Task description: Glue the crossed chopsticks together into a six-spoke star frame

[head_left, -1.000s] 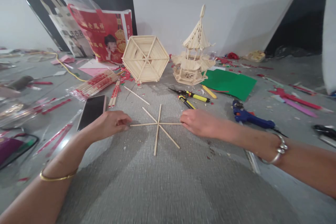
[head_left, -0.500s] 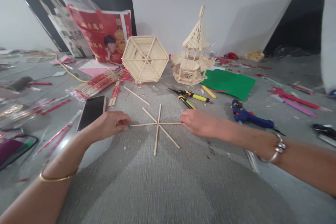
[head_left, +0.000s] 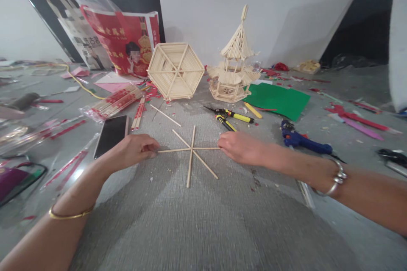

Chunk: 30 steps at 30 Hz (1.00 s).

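Note:
Three thin wooden sticks lie crossed at their middles on the grey surface, making a six-armed star (head_left: 189,165). The tip of one horizontal stick (head_left: 174,150) is pinched at its left end by my left hand (head_left: 135,150), fingers closed. At the opposite end, my right hand (head_left: 237,146) pinches the same line of stick with fingers bunched together. A single loose stick (head_left: 165,115) rests just behind the star. Behind it stand a hexagonal stick panel (head_left: 176,71) and a small stick-built pagoda (head_left: 233,63).
Pruning shears (head_left: 230,117) lie behind my right hand, with a green sheet (head_left: 278,100) beyond. A blue glue gun (head_left: 300,139) is by my right forearm. A phone (head_left: 111,135) and packs of sticks (head_left: 114,102) are at left, near a red bag (head_left: 124,42).

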{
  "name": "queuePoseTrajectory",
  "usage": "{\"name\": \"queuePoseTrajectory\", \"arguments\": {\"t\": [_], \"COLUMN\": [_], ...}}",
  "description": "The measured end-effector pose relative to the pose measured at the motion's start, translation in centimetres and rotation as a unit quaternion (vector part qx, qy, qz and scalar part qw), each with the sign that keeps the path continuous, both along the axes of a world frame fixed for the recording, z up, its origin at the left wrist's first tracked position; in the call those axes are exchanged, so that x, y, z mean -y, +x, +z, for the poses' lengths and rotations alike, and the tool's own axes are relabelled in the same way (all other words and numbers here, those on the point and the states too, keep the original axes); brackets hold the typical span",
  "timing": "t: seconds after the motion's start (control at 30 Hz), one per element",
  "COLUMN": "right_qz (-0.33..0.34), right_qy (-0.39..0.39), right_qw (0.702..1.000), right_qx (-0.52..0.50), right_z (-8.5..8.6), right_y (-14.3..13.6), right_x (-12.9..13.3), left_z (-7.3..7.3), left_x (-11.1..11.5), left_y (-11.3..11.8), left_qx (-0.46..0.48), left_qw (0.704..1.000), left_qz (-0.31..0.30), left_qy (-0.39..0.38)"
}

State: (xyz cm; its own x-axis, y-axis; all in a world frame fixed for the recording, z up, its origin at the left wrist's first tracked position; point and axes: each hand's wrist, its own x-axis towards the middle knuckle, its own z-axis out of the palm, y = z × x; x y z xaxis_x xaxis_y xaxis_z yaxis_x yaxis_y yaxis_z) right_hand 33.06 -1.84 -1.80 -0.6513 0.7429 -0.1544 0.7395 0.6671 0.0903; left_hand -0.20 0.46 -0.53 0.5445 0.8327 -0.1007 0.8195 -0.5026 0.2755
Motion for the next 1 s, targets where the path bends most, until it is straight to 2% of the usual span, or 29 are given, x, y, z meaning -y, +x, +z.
{"name": "queuePoseTrajectory", "arguments": {"t": [0.37,0.6,0.73,1.0], "right_qz": [-0.004,-0.002,0.0,0.071], "right_qy": [-0.006,0.009,-0.004,0.025], "right_qw": [1.0,0.998,0.999,0.997], "right_qx": [0.004,-0.057,-0.049,-0.002], "right_z": [0.2,0.9,0.7,0.9], "right_y": [0.0,1.2,0.8,-1.0], "right_x": [0.0,-0.9,-0.9,-0.8], "left_z": [-0.2,-0.2,0.0,-0.3], "left_x": [0.0,0.0,0.0,0.0], "left_y": [-0.1,0.0,0.2,0.1], "left_qx": [0.01,0.011,0.009,0.023], "left_qw": [1.0,1.0,1.0,1.0], "left_qz": [0.005,0.013,0.002,-0.004], "left_qy": [-0.004,-0.005,-0.005,0.006]}}
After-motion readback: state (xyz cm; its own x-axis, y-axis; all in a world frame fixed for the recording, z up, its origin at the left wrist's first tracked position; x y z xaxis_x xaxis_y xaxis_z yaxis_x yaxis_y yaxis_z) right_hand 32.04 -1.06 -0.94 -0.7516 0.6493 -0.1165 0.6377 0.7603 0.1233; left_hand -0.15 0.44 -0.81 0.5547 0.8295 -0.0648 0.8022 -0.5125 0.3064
